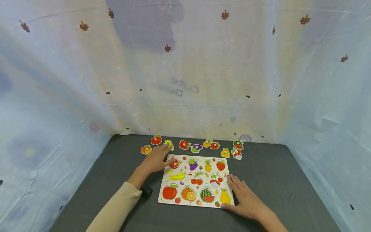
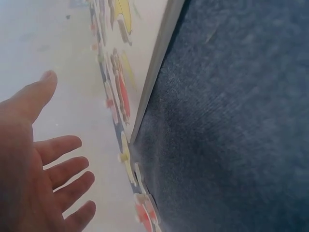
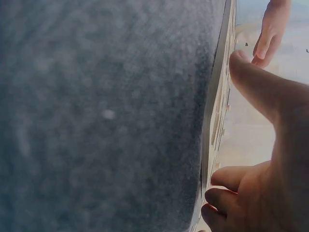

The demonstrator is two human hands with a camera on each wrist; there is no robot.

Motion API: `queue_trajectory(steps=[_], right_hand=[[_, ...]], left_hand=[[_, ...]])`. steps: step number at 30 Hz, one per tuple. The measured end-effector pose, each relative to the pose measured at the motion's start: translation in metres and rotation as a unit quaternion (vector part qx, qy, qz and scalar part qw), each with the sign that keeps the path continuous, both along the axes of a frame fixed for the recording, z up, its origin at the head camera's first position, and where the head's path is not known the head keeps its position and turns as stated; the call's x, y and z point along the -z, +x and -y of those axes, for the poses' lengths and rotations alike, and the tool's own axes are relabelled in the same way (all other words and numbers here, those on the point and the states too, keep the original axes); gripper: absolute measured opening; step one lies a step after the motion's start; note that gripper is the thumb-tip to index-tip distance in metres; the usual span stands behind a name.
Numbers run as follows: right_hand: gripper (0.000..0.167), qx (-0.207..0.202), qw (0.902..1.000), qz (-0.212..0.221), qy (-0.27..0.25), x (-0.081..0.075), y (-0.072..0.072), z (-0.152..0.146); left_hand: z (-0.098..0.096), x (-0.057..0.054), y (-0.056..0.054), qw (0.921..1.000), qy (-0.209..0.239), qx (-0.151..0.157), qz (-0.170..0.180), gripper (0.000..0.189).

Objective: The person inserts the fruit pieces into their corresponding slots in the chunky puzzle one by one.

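Observation:
A white fruit puzzle board (image 1: 208, 205) lies on the dark table, printed with fruit pictures. In the head view my left hand (image 1: 156, 159) reaches over the board's upper left corner, fingers extended towards the banana piece (image 1: 169, 144). The left wrist view shows this hand (image 2: 48, 179) raised above the table with its fingers spread and nothing held. My right hand (image 1: 246, 199) rests along the board's right edge, fingers straight and thumb near the lower right corner. In the right wrist view the right hand's (image 3: 256, 193) fingertips touch the board's side.
Loose knobbed pieces lie in a row behind the board: an apple (image 1: 156, 140), orange (image 1: 146, 149), pomegranate (image 1: 184, 145), grapes (image 1: 196, 148), pear (image 1: 225, 153), watermelon (image 1: 238, 144) and others. A pale curtain (image 1: 203, 119) hangs behind the dark table (image 1: 266, 167).

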State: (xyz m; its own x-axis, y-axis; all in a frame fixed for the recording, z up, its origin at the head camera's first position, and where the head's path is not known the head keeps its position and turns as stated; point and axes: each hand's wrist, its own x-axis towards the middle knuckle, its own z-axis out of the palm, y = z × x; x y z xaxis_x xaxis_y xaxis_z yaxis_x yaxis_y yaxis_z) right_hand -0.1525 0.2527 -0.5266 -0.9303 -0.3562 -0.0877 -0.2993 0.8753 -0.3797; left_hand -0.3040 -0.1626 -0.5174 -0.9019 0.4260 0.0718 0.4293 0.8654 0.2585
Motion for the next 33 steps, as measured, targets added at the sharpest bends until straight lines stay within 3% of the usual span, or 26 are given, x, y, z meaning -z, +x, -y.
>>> queue_trajectory(steps=[14, 22, 33], right_hand=[[0.126, 0.005, 0.9990, 0.044, 0.000, 0.001, -0.004, 0.005], [0.126, 0.013, 0.9981, 0.061, 0.003, -0.001, -0.004, 0.008], [0.128, 0.016, 0.9979, 0.062, 0.008, 0.001, -0.006, 0.008]], left_hand=[[-0.018, -0.003, -0.029, 0.9995, -0.002, -0.021, 0.025, 0.080], [-0.031, -0.010, -0.044, 0.9990, -0.011, -0.028, 0.031, 0.073], [-0.046, -0.008, -0.063, 0.9990, 0.001, -0.041, 0.018, 0.059]])
